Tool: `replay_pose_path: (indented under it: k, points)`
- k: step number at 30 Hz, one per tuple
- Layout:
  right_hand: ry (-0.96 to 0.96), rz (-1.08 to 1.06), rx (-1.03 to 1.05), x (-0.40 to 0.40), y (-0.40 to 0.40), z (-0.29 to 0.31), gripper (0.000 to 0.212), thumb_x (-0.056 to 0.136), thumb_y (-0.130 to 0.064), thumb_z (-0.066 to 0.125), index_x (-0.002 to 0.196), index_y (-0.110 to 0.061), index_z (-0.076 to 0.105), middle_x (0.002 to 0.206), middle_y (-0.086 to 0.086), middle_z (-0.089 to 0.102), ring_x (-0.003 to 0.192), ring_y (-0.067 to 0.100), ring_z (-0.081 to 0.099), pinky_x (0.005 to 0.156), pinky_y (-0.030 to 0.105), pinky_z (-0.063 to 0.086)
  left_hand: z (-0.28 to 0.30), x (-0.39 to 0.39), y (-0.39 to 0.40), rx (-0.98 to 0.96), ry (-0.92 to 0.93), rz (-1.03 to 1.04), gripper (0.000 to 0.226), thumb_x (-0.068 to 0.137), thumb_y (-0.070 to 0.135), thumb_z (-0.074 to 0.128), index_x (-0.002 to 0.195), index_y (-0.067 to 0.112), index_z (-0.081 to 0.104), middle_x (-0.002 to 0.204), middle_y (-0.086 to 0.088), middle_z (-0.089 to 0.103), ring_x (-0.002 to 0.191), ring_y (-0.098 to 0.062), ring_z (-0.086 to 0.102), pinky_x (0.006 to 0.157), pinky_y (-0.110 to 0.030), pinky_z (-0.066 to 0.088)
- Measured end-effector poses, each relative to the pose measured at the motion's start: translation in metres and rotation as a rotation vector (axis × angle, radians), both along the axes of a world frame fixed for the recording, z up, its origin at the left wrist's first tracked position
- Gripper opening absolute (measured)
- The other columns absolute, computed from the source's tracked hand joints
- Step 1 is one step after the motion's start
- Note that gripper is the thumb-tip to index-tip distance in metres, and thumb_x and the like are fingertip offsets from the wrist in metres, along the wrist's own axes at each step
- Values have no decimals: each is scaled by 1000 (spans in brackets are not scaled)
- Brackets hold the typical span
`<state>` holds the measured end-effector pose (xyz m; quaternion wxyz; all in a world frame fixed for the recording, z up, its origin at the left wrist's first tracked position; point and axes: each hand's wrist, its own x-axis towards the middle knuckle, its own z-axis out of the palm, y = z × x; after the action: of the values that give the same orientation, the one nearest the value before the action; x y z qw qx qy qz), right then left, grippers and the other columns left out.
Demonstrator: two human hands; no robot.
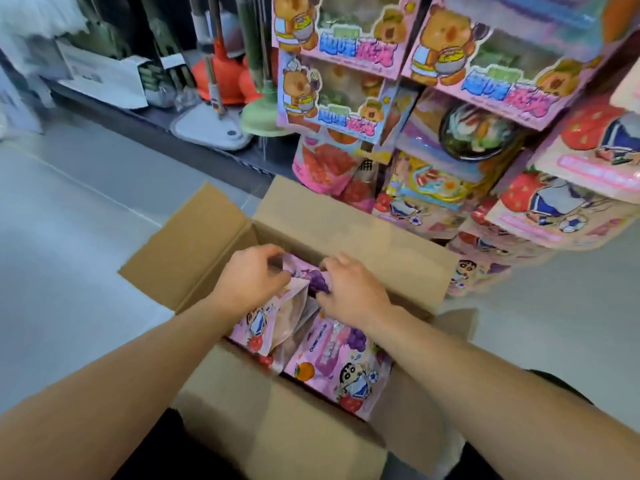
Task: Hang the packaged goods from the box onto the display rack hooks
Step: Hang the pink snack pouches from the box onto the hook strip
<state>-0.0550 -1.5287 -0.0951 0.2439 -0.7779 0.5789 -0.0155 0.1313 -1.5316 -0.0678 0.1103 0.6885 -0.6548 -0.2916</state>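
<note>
A brown cardboard box (277, 420) sat on the smooth grey floor (86, 237) with its four flaps folded out. The cardboard looked plain and stiff. Inside it lay shiny pink packets with a cartoon boy and fruit printed on them. One flat packet (332, 372) lay near the front, showing an orange and purple grapes. Both bare arms reached down into the box. The left hand (251, 277) had its fingers curled, pinching the top of a pink grape packet (311, 280) that stood up at the back of the box. The right hand (349, 289) gripped the same packet from the other side, fingers bent round its edge. Another packet (273, 323) leaned just below the left hand. Right behind the box stood the display rack (450, 140), full of hanging pink packs with bears and strawberries. Farther left, red and green plungers (259, 112) stood on a dark low shelf.
</note>
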Motion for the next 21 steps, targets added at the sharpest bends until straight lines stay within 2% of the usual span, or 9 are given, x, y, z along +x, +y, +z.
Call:
replay_pose_path:
  k: [2,4,6,9,11,13,16,19,21]
  points:
    - [-22,-28,77,17,-8,-22,37,89,-32,59,118,-11,51,120,10,52,114,31,52,86,36,45,-17,17,-6,68,-20,-7,41,78,37,66,115,19,69,110,-1,73,105,-20,66,89,-27,48]
    - [-24,-77,164,33,-14,-42,36,89,-34,59,114,-10,50,118,12,53,112,33,55,80,36,44,-33,31,-10,116,-46,-29,57,69,46,54,116,18,68,112,-4,72,108,-23,65,89,-29,48]
    - [-30,-145,257,46,-18,-61,47,88,-41,61,120,-8,48,121,13,56,113,34,56,80,36,46,-45,42,-12,135,-53,-27,60,65,46,51,115,18,69,111,-4,72,108,-24,64,89,-30,48]
    - [-32,-296,380,61,-23,-83,66,88,-49,62,130,-2,41,125,16,58,115,35,57,74,33,43,-59,52,-21,196,-30,-5,63,66,48,55,121,18,67,119,-3,70,114,-22,62,95,-28,46]
    - [-66,-417,452,69,-25,-97,71,88,-53,61,131,-1,39,122,15,59,113,35,58,73,32,43,-68,52,-29,222,-15,-3,53,77,41,66,124,18,65,124,-2,67,118,-20,59,97,-26,44]
    - [-143,-534,507,75,-26,-109,61,85,-53,61,122,-6,50,110,11,63,107,32,61,72,31,45,-77,51,-33,227,-10,-9,44,83,32,68,125,20,64,123,-1,67,117,-18,59,94,-23,42]
    - [-304,-680,562,86,-28,-125,36,87,-47,62,106,-17,67,98,4,66,100,27,64,75,29,47,-93,52,-37,262,-23,-38,36,82,34,67,118,24,66,112,1,70,108,-19,62,88,-27,48]
    - [-410,-828,619,91,-27,-134,28,83,-35,72,100,-13,69,91,4,71,86,25,69,74,30,53,-104,54,-40,295,-42,-76,41,82,38,66,121,23,65,114,0,69,109,-20,62,87,-27,48]
    - [-512,-917,701,89,-23,-138,27,79,-19,74,103,-8,66,85,8,73,69,25,73,62,32,58,-109,55,-43,318,-60,-66,51,83,39,66,130,19,59,124,-3,64,117,-22,57,89,-25,43]
